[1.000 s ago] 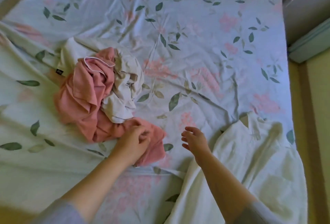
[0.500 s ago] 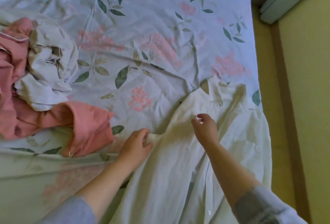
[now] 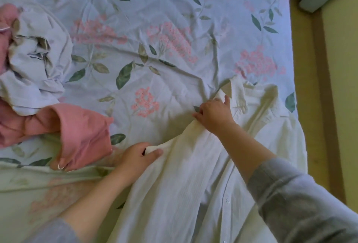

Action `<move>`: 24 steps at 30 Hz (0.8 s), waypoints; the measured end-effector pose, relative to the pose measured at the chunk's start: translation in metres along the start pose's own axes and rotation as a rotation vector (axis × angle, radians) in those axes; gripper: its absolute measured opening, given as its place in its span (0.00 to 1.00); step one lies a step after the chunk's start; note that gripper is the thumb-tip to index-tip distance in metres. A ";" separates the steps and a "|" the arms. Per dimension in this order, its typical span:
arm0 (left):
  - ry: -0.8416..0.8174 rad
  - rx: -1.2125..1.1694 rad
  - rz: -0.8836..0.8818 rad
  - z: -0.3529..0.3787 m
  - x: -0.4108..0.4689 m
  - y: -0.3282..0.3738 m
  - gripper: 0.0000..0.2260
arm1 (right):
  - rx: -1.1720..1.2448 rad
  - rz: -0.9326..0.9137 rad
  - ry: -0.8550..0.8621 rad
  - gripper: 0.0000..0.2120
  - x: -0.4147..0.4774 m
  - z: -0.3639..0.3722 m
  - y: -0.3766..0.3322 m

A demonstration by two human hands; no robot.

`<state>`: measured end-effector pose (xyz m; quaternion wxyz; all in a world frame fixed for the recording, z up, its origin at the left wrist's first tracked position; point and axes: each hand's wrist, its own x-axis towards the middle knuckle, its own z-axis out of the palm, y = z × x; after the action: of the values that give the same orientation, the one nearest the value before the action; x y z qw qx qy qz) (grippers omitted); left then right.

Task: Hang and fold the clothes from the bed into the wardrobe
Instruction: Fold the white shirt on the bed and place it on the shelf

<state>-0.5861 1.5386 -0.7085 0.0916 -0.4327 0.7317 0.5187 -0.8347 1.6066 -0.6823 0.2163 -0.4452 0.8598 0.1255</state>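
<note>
Status: white shirt [image 3: 193,194] lies flat along the bed's [image 3: 174,4] right edge, collar at the far end, button placket showing, fabric creased. Left hand [image 3: 135,157] grip: thumb and fingers pinching a fold of its left edge. Right hand [image 3: 215,114] grip: fingers curled into the cloth just beside the collar. Versus half a second ago: right hand sits nearer the collar, and left hand has gone from touching the edge to pinching it. Pink garment [image 3: 83,132] unmoved near the left edge.
</note>
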 end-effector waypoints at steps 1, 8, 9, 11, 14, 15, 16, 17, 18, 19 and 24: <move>0.061 0.011 0.045 -0.005 -0.005 0.002 0.20 | 0.008 -0.019 0.031 0.15 -0.006 0.000 0.007; 0.034 -0.113 0.248 0.004 -0.052 0.009 0.16 | 0.087 0.068 -0.041 0.14 -0.086 0.038 0.067; -0.040 -0.088 0.251 0.011 -0.056 0.010 0.18 | 0.133 0.103 -0.090 0.13 -0.099 0.049 0.074; -0.117 -0.053 0.221 0.024 -0.055 0.013 0.21 | 0.231 0.202 -0.164 0.13 -0.119 0.067 0.083; -0.080 -0.058 0.161 0.035 -0.046 0.016 0.17 | 0.339 0.332 -0.049 0.16 -0.129 0.076 0.086; -0.065 -0.049 0.153 0.037 -0.044 0.016 0.15 | 0.372 0.373 0.041 0.18 -0.129 0.074 0.085; -0.057 -0.027 0.152 0.040 -0.043 0.016 0.13 | 0.406 0.413 0.138 0.19 -0.126 0.069 0.082; -0.052 0.005 0.157 0.042 -0.042 0.015 0.12 | 0.451 0.436 0.225 0.17 -0.123 0.064 0.080; -0.052 0.039 0.166 0.044 -0.042 0.015 0.13 | 0.517 0.453 0.281 0.15 -0.119 0.058 0.077; -0.061 0.071 0.173 0.044 -0.043 0.014 0.14 | 0.599 0.481 0.289 0.13 -0.113 0.053 0.074; -0.214 0.301 0.199 0.038 -0.051 0.010 0.18 | 1.115 0.878 0.095 0.40 -0.083 0.039 0.056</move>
<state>-0.5740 1.5994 -0.6890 0.1809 -0.2822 0.8262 0.4528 -0.8279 1.7133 -0.6748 0.3036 0.1146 0.9043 -0.2772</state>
